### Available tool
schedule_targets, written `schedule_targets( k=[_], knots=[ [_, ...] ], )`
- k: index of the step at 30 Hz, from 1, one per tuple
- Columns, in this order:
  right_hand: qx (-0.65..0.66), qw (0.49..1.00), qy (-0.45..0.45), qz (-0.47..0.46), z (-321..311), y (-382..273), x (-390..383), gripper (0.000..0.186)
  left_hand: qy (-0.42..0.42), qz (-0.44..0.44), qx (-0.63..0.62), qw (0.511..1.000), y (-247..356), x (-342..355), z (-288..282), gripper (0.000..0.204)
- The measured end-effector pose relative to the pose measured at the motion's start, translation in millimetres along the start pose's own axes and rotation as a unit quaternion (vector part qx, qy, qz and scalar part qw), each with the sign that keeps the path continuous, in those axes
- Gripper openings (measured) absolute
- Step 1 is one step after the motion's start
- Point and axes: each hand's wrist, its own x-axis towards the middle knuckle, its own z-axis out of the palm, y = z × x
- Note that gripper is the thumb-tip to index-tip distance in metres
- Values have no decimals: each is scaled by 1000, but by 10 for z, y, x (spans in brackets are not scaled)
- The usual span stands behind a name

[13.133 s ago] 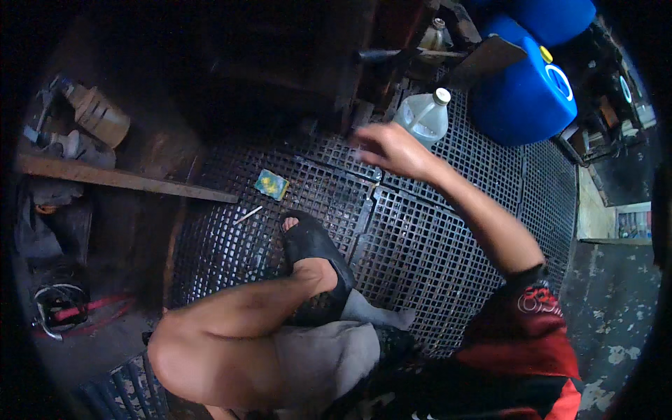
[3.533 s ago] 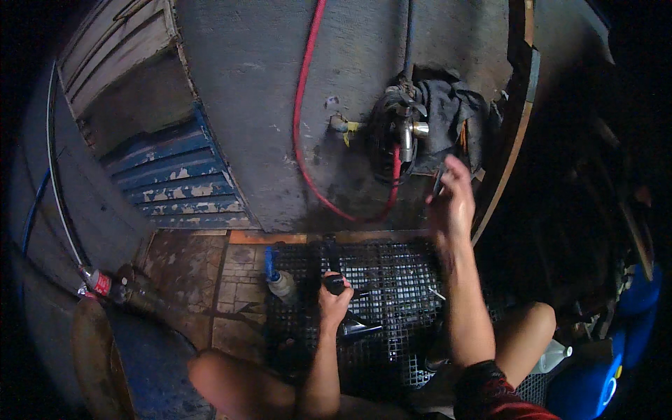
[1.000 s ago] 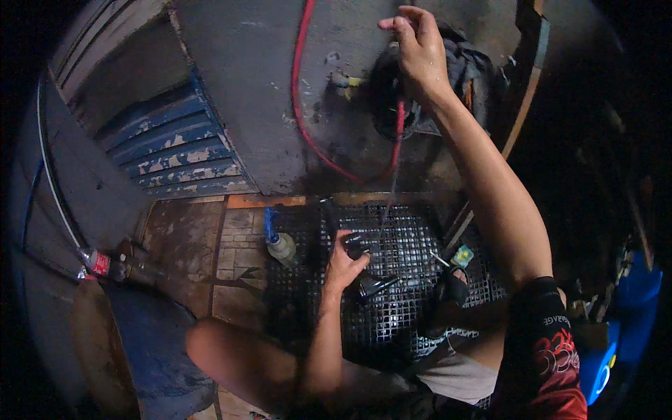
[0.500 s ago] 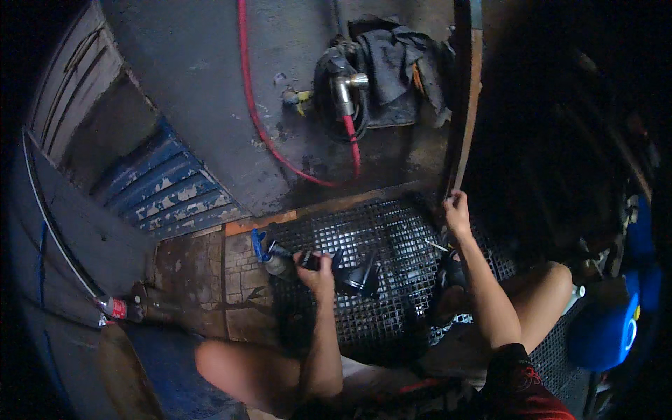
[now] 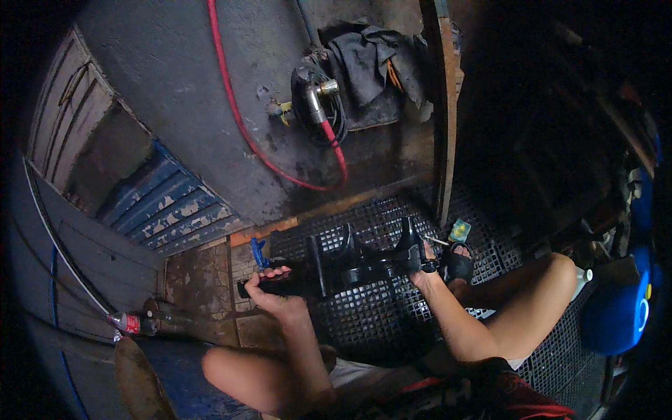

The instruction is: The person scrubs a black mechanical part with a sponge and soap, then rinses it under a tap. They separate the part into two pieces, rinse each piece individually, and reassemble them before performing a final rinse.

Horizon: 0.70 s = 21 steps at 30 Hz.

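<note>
A long, glossy black part with upright curved prongs (image 5: 350, 269) is held level over the black grid mat, between both hands. My left hand (image 5: 276, 295) wraps around its left end, fingers curled over the top. My right hand (image 5: 422, 269) grips the opposite end, with the fingers partly hidden behind the part. What kind of part it is, I cannot tell. Just beyond my left hand stands a blue-topped item (image 5: 259, 252), its lower portion covered by the hand and part. A thin white stick (image 5: 435, 240) lies close to my right hand.
Near my sandalled foot (image 5: 459, 262) lies a small green-and-yellow packet (image 5: 460, 231). A red hose (image 5: 234, 115) hangs along the wall beside a dark cloth (image 5: 374, 63). A wooden post (image 5: 446, 119) rises ahead. At right stands a blue container (image 5: 616, 315); a bottle (image 5: 133, 323) lies at left.
My right hand has come down from beside the wooden post to the black part. Both hands now hold the part, raised and spread lengthwise. The green-and-yellow packet has come into view by the foot.
</note>
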Motion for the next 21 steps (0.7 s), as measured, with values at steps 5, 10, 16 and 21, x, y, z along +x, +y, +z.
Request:
schedule_targets(
  k=[5,10,16,21],
  knots=[
    [46,991,-67,103,704,-394,-234,23,-33,-23,-22,999,265,-150,273,23],
    [43,991,-91,92,641,-322,-264,22,-114,54,-3,992,428,-330,607,20],
    [121,977,-124,121,871,-257,-523,20,-342,166,107,918,673,-405,932,31],
    [123,976,-81,161,1350,-465,-910,24,-342,174,71,921,1004,-214,1055,40]
  ],
)
